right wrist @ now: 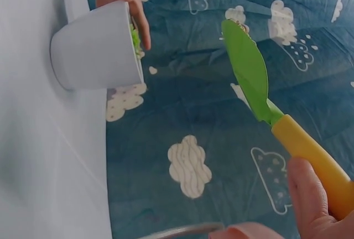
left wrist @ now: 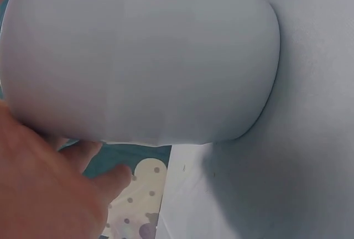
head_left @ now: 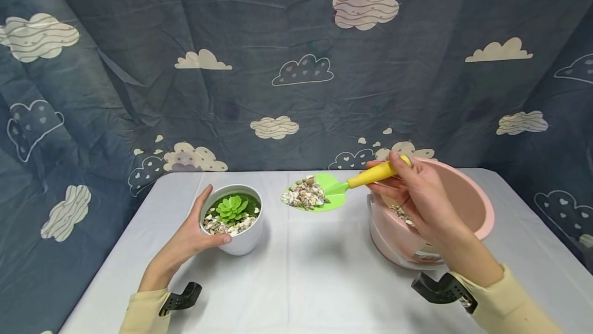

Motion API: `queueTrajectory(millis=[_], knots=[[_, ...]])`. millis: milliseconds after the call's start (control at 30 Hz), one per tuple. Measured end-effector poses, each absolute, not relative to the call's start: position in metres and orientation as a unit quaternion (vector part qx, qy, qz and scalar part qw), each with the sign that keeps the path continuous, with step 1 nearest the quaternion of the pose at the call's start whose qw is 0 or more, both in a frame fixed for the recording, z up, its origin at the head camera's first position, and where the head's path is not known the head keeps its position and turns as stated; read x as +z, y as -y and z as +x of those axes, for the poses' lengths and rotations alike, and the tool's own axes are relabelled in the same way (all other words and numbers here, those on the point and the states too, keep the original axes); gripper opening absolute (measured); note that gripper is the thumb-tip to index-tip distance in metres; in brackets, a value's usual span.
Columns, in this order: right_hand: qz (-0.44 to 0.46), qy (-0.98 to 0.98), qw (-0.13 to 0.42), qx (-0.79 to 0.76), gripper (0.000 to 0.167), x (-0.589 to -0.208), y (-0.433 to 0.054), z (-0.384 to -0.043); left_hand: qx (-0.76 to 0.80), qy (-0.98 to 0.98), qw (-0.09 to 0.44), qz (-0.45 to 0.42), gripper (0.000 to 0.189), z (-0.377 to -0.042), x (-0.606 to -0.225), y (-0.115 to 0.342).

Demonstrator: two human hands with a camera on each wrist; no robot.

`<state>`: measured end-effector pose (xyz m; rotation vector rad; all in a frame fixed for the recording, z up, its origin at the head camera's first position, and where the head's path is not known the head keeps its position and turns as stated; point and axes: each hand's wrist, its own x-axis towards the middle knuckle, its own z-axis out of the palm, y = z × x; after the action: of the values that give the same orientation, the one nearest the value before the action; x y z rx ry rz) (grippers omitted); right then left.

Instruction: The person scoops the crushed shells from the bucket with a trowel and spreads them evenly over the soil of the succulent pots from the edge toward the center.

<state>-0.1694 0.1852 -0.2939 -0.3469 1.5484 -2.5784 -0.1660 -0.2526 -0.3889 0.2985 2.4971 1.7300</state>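
From the green trowel (head_left: 334,185), heaped with gravel (head_left: 304,194) and clasped in the right grip (head_left: 423,195), the white pot (head_left: 247,241) held by the left grip (head_left: 192,233) stands toward 9 o'clock, the pink bucket (head_left: 384,236), partly hand-hidden, toward 3.

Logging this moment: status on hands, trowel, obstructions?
Left hand holds white pot. Right hand grips trowel. Trowel raised above table, carrying gravel. Nothing visible between trowel and pot.

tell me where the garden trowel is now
In the head view, the garden trowel is in the right hand, its green blade between the white pot and pink bucket.
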Motion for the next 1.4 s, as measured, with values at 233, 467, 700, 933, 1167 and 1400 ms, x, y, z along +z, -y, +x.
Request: queueTrajectory(millis=[233,467,700,933,1167,1400], knots=[[-0.108,-0.490,0.080,-0.861,0.028,-0.292,-0.171,-0.173,0.588,-0.801,0.059,0.096,0.118,-0.166,-0.393,0.257],[-0.119,-0.485,0.070,-0.863,0.030,-0.292,-0.157,-0.179,0.593,-0.796,0.071,0.095,0.115,-0.167,-0.394,0.260],[-0.120,-0.518,0.049,-0.845,0.026,-0.294,-0.144,-0.182,0.591,-0.798,0.070,0.095,0.115,-0.167,-0.393,0.260],[-0.103,-0.513,0.038,-0.851,0.034,-0.301,-0.130,-0.188,0.592,-0.797,0.073,0.093,0.113,-0.168,-0.395,0.261],[-0.096,-0.506,0.038,-0.856,0.031,-0.313,-0.118,-0.197,0.599,-0.791,0.078,0.095,0.114,-0.170,-0.395,0.260],[-0.077,-0.513,0.039,-0.854,0.037,-0.322,-0.103,-0.206,0.600,-0.791,0.079,0.095,0.114,-0.171,-0.395,0.260]])
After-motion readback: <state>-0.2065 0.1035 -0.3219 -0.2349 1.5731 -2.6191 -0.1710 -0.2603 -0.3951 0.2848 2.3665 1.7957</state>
